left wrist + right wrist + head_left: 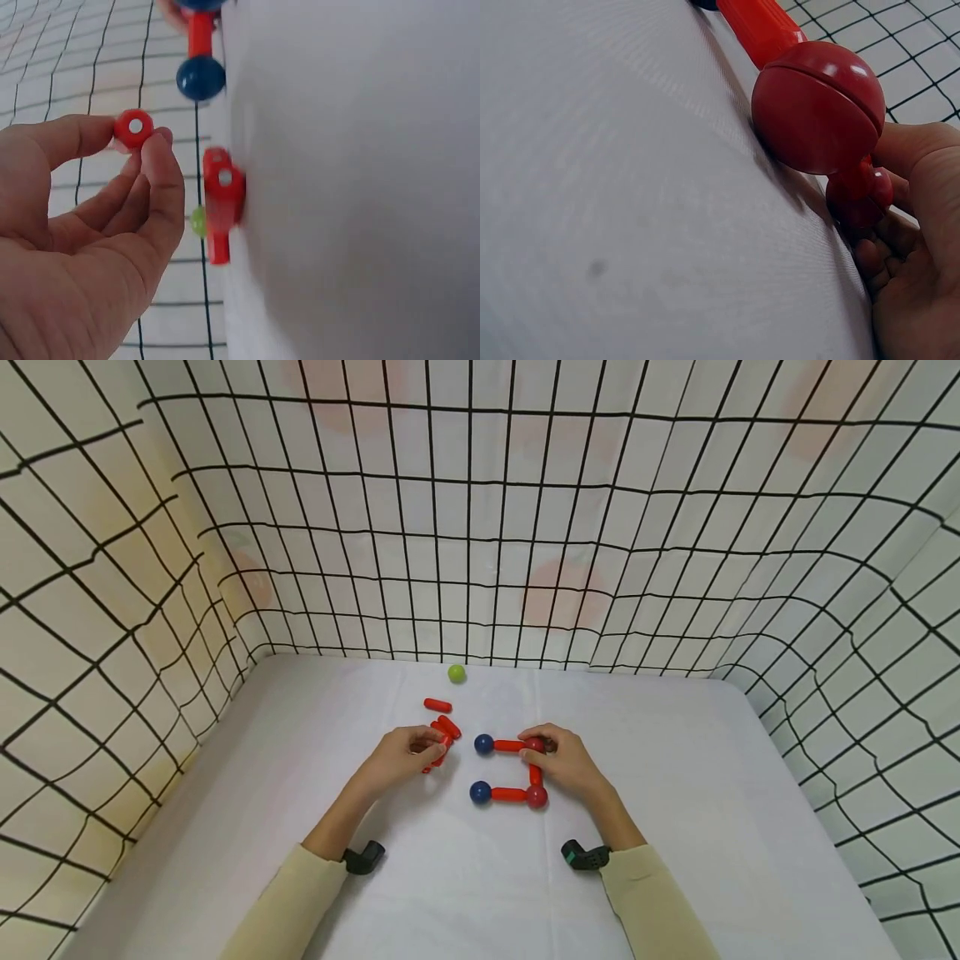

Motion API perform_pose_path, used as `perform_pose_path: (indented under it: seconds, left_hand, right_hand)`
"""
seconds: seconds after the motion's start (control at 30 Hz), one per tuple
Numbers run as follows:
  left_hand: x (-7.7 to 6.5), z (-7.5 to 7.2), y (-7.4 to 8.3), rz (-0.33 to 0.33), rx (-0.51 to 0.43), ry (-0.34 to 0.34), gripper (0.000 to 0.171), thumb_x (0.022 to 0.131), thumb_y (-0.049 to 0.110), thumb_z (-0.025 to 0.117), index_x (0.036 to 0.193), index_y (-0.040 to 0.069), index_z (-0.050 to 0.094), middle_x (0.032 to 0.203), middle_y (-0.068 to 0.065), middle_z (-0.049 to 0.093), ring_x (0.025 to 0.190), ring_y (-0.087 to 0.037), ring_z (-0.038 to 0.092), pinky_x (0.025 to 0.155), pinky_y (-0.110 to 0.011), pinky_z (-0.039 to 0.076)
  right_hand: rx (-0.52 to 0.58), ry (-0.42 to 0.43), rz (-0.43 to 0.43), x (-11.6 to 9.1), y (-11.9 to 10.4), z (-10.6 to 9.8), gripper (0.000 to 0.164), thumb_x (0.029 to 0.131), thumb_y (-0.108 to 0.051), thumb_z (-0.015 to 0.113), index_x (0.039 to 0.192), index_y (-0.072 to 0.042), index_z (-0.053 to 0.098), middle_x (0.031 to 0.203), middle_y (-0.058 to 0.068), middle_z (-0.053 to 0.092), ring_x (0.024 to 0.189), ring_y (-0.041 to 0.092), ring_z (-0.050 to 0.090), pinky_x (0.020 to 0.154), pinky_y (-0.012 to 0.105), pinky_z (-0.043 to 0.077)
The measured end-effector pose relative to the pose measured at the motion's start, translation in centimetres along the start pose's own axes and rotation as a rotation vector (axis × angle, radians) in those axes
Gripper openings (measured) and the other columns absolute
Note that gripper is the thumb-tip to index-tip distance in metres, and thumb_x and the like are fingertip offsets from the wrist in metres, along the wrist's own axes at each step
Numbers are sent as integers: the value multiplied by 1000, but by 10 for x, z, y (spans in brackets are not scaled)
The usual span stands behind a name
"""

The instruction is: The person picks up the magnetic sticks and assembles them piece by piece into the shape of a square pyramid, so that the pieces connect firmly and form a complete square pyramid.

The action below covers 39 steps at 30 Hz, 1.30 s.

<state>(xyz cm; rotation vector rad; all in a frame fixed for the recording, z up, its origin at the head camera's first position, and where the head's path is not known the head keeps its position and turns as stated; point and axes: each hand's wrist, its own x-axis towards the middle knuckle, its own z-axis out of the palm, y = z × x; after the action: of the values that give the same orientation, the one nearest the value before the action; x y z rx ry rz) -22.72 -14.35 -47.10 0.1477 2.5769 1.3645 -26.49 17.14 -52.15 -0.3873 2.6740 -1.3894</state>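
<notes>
In the head view my left hand (396, 758) is raised a little beside several loose red rods (449, 727). Its thumb and fingers pinch one red rod (135, 127), seen end-on with a white dot in the left wrist view. My right hand (570, 767) grips the far red ball (534, 745) of a three-sided frame on the table. That frame also has a near red ball (536, 797), a far blue ball (483, 744), a near blue ball (480, 792) and red rods joining them. Its side towards the left hand has no rod.
A single red rod (438, 705) lies behind the loose ones, and a green ball (456, 674) sits further back. Black wire mesh (468, 539) over pale cloth walls in the white table (660, 810) at the back and both sides.
</notes>
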Motion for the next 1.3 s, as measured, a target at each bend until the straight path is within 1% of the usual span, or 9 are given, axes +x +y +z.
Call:
perform_pose_path:
  seconds: [0.13, 0.27, 0.33, 0.43, 0.67, 0.87, 1.1, 1.2, 1.3]
  left_hand:
    - [1, 17, 7, 14, -15, -38, 31, 96, 31, 73, 121, 12, 73, 101, 1, 75, 97, -16, 68, 82, -31, 58]
    - [3, 30, 12, 22, -34, -67, 33, 95, 33, 75, 119, 12, 68, 100, 1, 77, 89, -14, 69, 75, -29, 57]
    - [5, 35, 15, 22, -44, -67, 32, 95, 33, 75, 117, 12, 65, 99, 0, 78, 86, -14, 70, 74, -30, 57]
    - [8, 41, 18, 19, -34, -56, 29, 94, 33, 76, 111, 12, 64, 95, 0, 77, 82, -16, 69, 72, -30, 56]
    - [13, 49, 18, 11, -14, -47, 25, 95, 32, 76, 105, 12, 66, 86, -2, 74, 76, -17, 66, 68, -27, 55]
    - [15, 52, 15, 22, -17, -45, 25, 94, 33, 76, 104, 13, 66, 87, -2, 75, 74, -15, 67, 67, -27, 54]
    - [15, 56, 13, 74, -24, -24, 23, 92, 32, 79, 97, 14, 66, 85, 0, 73, 76, -15, 67, 68, -28, 55]
    - [14, 58, 14, 77, -28, -12, 23, 91, 31, 80, 95, 13, 66, 83, 0, 70, 77, -15, 66, 67, -27, 55]
    - [12, 58, 16, 63, -24, 2, 22, 92, 30, 79, 94, 12, 65, 84, -1, 69, 79, -16, 65, 67, -27, 55]
  right_hand:
    - [1, 3, -1, 0, 1, 0, 26, 93, -23, 75, 119, -21, 74, 117, 4, 69, 103, 24, 57, 89, 35, 50]
    - [0, 7, 2, 0, 1, 1, 26, 93, -23, 75, 119, -21, 74, 117, 4, 69, 104, 25, 56, 90, 35, 50]
    - [-3, 6, 3, 1, 1, 0, 27, 93, -23, 75, 120, -21, 74, 118, 4, 69, 105, 25, 57, 90, 35, 50]
    - [0, 6, 6, 1, 2, 0, 27, 94, -23, 75, 120, -21, 73, 119, 4, 69, 106, 24, 57, 91, 35, 51]
    - [-4, 1, -19, 1, 2, 1, 27, 94, -24, 75, 120, -20, 73, 120, 4, 69, 105, 24, 57, 91, 35, 50]
    - [-3, 12, -5, 1, 1, 1, 25, 94, -24, 75, 119, -21, 74, 118, 4, 69, 104, 24, 57, 90, 35, 50]
    - [-9, 10, -9, 0, 1, 0, 25, 94, -24, 74, 119, -20, 73, 118, 5, 69, 104, 24, 57, 90, 35, 49]
    - [-10, 11, -7, 1, 2, 1, 26, 94, -24, 74, 120, -21, 73, 118, 4, 69, 104, 24, 57, 91, 34, 49]
    - [-11, 12, -12, 1, 2, 1, 30, 94, -27, 75, 123, -21, 71, 119, 3, 68, 105, 24, 57, 94, 36, 50]
